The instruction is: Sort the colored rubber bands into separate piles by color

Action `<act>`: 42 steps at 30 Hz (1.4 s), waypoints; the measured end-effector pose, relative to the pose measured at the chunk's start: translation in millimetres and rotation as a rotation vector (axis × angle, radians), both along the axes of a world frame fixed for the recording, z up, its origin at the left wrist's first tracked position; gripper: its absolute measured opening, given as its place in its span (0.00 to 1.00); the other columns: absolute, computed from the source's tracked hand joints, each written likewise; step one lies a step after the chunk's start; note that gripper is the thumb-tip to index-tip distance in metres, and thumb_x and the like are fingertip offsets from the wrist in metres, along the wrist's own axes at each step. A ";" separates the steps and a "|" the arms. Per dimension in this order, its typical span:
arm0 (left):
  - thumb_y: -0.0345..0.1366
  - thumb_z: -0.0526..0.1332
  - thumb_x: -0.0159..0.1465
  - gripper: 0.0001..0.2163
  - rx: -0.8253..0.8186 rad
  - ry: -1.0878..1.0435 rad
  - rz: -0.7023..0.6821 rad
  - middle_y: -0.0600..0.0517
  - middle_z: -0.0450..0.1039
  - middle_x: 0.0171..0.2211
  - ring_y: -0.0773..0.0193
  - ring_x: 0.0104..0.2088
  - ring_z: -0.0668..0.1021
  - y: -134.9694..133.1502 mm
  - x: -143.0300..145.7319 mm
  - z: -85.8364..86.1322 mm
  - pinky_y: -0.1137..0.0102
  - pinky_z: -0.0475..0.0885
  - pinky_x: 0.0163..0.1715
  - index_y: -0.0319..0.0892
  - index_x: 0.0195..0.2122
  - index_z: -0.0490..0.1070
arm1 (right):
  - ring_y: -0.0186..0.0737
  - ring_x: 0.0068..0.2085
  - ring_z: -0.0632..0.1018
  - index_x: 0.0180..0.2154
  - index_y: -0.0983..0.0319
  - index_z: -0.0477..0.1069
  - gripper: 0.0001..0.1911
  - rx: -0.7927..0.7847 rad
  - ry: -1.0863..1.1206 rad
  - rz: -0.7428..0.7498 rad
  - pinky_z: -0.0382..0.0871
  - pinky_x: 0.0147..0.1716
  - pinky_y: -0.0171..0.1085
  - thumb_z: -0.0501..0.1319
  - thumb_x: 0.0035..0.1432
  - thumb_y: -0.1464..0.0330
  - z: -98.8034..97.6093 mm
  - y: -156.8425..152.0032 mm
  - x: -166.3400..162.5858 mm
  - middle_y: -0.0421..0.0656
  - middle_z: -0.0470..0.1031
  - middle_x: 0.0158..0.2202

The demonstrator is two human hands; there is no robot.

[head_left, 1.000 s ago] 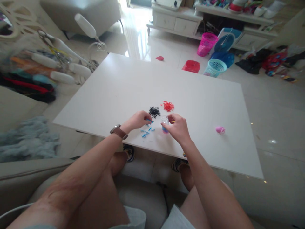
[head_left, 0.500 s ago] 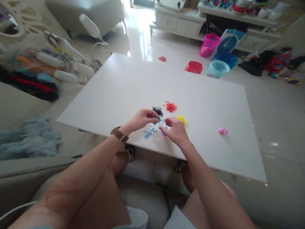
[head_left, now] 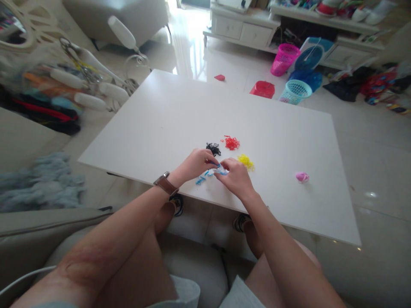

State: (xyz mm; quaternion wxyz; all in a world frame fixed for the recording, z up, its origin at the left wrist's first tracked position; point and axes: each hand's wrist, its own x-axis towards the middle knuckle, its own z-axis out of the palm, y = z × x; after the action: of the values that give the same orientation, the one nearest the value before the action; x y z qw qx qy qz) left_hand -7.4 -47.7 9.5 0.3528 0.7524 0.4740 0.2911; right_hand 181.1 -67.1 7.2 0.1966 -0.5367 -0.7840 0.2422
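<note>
My right hand (head_left: 236, 175) is closed around a small clear jar (head_left: 222, 170), which leans toward the left. At its mouth, my left hand (head_left: 203, 164) pinches some small blue rubber bands (head_left: 217, 165). More blue bands (head_left: 201, 180) lie loose on the white table (head_left: 144, 124), just below the left hand. Beyond the hands sit a pile of black bands (head_left: 213, 148), partly behind the left fingers, and a pile of red bands (head_left: 231, 143). A yellow pile (head_left: 246, 162) lies right of my right hand.
A pink-purple lid-like object (head_left: 302, 177) stands on the table's right side. Past the far edge, on the floor, are a red stool or bin (head_left: 263, 89), a light-blue basket (head_left: 296, 92) and a pink basket (head_left: 285, 60). A lamp-like stand (head_left: 122, 34) rises at the left.
My left hand has moved right to the jar's mouth with the blue bands. The jar has tipped from nearly upright toward the left hand.
</note>
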 end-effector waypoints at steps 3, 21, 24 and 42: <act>0.28 0.68 0.59 0.04 0.032 0.052 -0.006 0.53 0.78 0.27 0.68 0.27 0.75 -2.8 3.0 0.4 0.73 0.68 0.31 0.42 0.32 0.83 | 0.41 0.36 0.75 0.35 0.61 0.77 0.06 -0.013 -0.011 -0.001 0.63 0.37 0.38 0.68 0.54 0.67 -0.4 -0.1 0.7 0.42 0.75 0.34; 0.30 0.67 0.62 0.06 -0.015 0.045 -0.112 0.50 0.81 0.30 0.64 0.31 0.79 1.5 1.5 -10.9 0.71 0.69 0.36 0.45 0.33 0.84 | 0.42 0.36 0.75 0.34 0.61 0.77 0.04 -0.011 -0.021 -0.012 0.64 0.37 0.38 0.67 0.54 0.69 -2.5 0.8 0.3 0.43 0.76 0.35; 0.29 0.68 0.59 0.04 -0.078 0.039 -0.019 0.51 0.81 0.28 0.64 0.28 0.78 0.0 2.7 -6.6 0.71 0.70 0.34 0.43 0.32 0.83 | 0.42 0.36 0.75 0.35 0.61 0.77 0.05 -0.016 -0.001 -0.010 0.64 0.37 0.38 0.67 0.54 0.68 -1.9 0.0 0.0 0.43 0.76 0.35; 0.29 0.62 0.64 0.09 -0.004 0.059 -0.091 0.48 0.83 0.36 0.61 0.36 0.82 -1.4 -0.5 -0.1 0.69 0.73 0.40 0.43 0.37 0.84 | 0.41 0.35 0.74 0.33 0.60 0.75 0.04 -0.014 0.013 -0.035 0.63 0.36 0.37 0.68 0.54 0.68 0.1 -0.3 -0.1 0.42 0.75 0.33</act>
State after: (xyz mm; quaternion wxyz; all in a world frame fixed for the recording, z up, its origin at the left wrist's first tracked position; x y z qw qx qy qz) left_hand -7.9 -49.1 9.4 0.3530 0.7808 0.4500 0.2516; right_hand 181.0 -67.3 7.2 0.2021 -0.5501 -0.7714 0.2478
